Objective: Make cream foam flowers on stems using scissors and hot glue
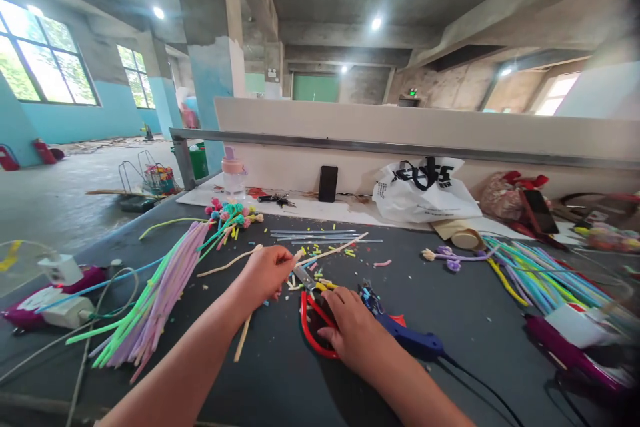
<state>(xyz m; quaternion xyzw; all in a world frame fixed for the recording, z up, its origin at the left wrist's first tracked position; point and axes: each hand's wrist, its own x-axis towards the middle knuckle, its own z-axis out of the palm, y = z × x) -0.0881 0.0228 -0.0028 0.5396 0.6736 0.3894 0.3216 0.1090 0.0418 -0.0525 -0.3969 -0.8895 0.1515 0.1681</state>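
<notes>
My left hand (pixel 267 270) pinches a cream pipe cleaner (pixel 340 248), whose long end points up to the right. My right hand (pixel 350 323) is closed on red-handled scissors (pixel 305 327). Their blades reach up to the pipe cleaner beside my left fingertips; whether they touch it I cannot tell. Cut bits of coloured pipe cleaner (pixel 325 284) lie around the blades. Just right of my right hand rests a blue glue gun (pixel 413 339) with a black cord. Another cream pipe cleaner (pixel 243 339) lies below my left hand.
A bundle of pink and green pipe cleaners (pixel 170 280) lies left, near small pipe-cleaner flowers (pixel 230 213). Clear glue sticks (pixel 320 235) lie behind my hands. More pipe cleaners (pixel 545 270) lie right. A bottle (pixel 234 177), phone (pixel 328 184) and white bag (pixel 425 193) stand at the back.
</notes>
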